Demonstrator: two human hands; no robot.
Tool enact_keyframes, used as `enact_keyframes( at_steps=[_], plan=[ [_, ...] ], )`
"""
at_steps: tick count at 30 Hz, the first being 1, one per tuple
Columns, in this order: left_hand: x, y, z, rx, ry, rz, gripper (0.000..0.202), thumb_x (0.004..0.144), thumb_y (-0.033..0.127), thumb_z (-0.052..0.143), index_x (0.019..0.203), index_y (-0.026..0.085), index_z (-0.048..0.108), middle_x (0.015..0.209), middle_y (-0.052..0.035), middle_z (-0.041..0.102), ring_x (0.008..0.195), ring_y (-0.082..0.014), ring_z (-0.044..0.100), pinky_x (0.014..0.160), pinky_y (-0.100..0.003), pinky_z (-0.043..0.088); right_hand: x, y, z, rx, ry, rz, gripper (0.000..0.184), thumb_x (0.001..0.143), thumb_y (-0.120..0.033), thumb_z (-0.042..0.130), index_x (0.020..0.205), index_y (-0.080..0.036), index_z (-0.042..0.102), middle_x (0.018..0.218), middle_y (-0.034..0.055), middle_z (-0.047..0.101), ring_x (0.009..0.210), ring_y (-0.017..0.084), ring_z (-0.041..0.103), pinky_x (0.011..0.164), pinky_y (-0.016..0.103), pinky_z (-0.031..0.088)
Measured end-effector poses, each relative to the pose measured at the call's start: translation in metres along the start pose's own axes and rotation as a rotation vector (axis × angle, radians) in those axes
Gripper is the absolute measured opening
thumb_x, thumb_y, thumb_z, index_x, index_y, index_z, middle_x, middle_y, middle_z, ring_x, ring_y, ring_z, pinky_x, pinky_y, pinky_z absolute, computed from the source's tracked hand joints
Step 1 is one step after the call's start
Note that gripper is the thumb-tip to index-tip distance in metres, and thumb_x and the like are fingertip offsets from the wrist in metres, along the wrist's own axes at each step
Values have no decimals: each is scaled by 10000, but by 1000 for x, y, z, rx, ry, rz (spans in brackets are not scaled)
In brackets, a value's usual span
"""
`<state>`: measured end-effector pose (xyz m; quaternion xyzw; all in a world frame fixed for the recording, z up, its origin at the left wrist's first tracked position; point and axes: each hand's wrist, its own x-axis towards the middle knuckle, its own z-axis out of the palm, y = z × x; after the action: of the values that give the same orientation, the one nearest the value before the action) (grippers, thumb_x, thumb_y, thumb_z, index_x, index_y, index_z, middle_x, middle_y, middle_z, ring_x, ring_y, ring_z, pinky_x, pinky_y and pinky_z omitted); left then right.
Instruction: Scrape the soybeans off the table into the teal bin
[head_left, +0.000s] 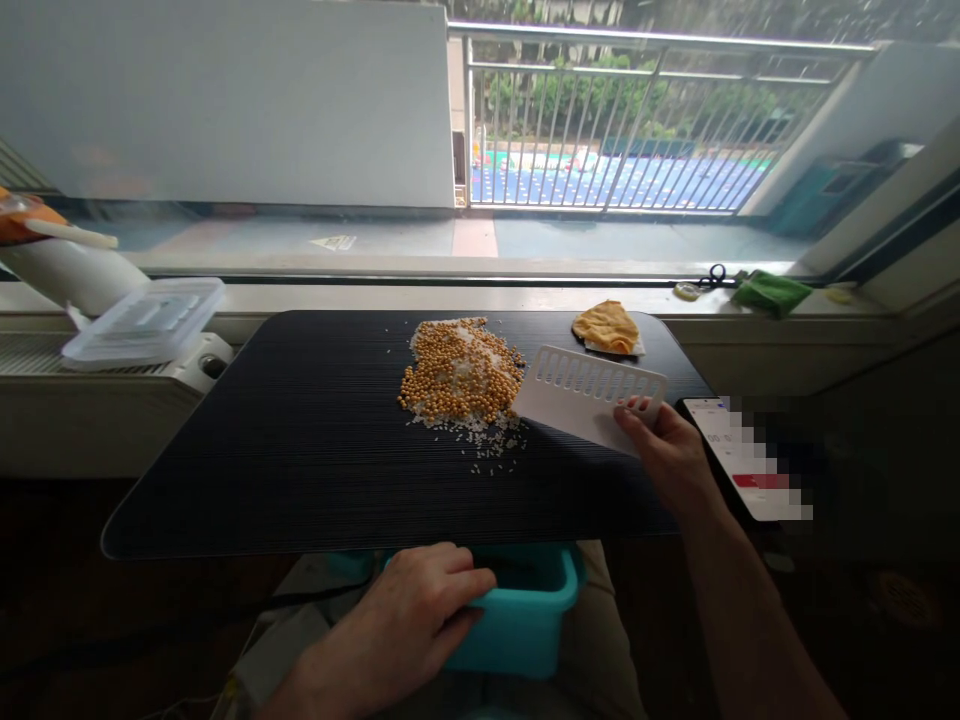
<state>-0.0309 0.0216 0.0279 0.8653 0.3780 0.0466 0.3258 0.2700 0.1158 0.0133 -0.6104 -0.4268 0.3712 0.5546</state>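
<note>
My right hand [666,445] grips the corner of a white plastic scraper [574,405] with a row of slots along its upper edge. The scraper's left edge meets the right side of a heap of yellow soybeans [457,380] mixed with white rice grains [484,440], which spill toward me on the black table [300,450]. My left hand [427,600] is closed over the rim of a turquoise bin [517,630], which sits at my lap below the table's front edge. Most of the bin's inside is hidden.
A folded yellow cloth [606,326] lies at the table's back right corner. By the right edge is a phone [739,455]. On the sill are a green cloth [772,292] and black scissors [712,277]. A clear plastic lid [150,320] rests at the left, below the window.
</note>
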Motion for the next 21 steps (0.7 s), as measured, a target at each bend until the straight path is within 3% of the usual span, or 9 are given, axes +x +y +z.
enact_keyframes(
  at_steps=[21],
  plan=[
    [2,-2,-1,-5,-11,-4,212,873,30,627,1002,196,650,910,-3,611,819,-186,589,684,-271,383,-8,-1,-3,43,-56,41,269,694,-446,825,805,-241,690,828,-4,646,808,161,571,746,281,494]
  ],
)
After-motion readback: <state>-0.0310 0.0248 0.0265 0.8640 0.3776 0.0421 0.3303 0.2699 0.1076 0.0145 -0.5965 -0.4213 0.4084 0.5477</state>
